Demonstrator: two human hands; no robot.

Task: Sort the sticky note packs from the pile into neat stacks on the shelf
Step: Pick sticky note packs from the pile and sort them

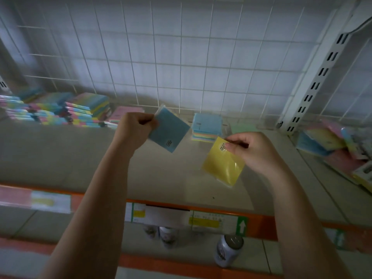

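Note:
My left hand [136,125] grips a blue sticky note pack [170,130] by its upper left corner, above the shelf [60,158]. My right hand [255,152] pinches a yellow pack [222,164] in clear wrapping by its top right corner. Behind them, a small stack topped by a blue pack [207,125] stands on the shelf near the back grid. Neat rows of multicoloured packs [60,111] fill the shelf's back left. A loose pile of packs [338,141] lies at the right.
A white wire grid [181,57] backs the shelf, and a slotted white upright [316,81] stands at the right. The shelf's orange front rail [259,220] carries price labels. On a lower shelf stand a can [228,250] and small bottles [161,234].

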